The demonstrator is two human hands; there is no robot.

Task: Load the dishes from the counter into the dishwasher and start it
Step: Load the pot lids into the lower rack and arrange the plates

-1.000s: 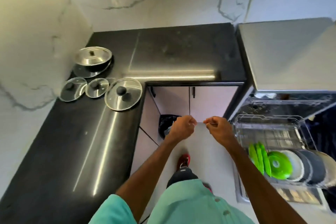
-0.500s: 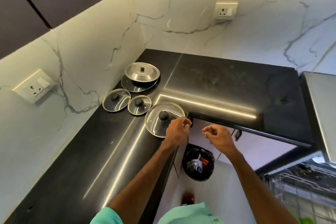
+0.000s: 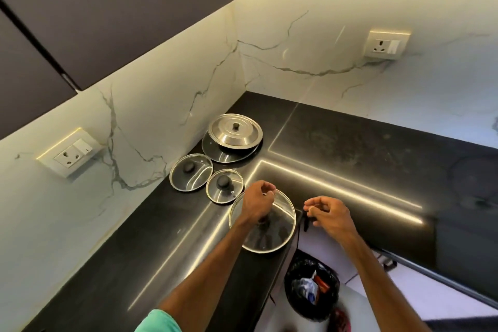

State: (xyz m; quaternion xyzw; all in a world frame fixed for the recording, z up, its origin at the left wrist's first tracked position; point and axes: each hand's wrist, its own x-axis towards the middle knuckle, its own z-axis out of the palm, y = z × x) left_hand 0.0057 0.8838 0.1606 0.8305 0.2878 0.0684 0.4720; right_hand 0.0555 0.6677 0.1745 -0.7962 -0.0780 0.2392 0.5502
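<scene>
L hand (image 3: 256, 202) is right over the big glass lid (image 3: 269, 236), fingers curled down twd its far rim. Can't tell from here if it's gripping anything or just hovering. The lid's black knob (image 3: 262, 221) peeks out under the heel of that hand, so the grab pt is basically straight below.

R hand (image 3: 327, 213) hangs just right of the lid, off the counter (image 3: 107, 264) edge. Fingers curled in, thumb near the tips, nothing visible in it. So L is clearly nearer; R is beside, not touching.

The lid lies flat, knob up. It's round, so no long axis to line up.

Beyond the lid: small glass lid (image 3: 224, 186) just beside it, mid glass lid (image 3: 192, 172) further left, and the steel lid (image 3: 235, 135) stacked on a dark one farthest. A bin (image 3: 312, 288) sits below the lid, on the floor. The dishwasher's out of sight. My guess is this lid goes up by the knob next.
</scene>
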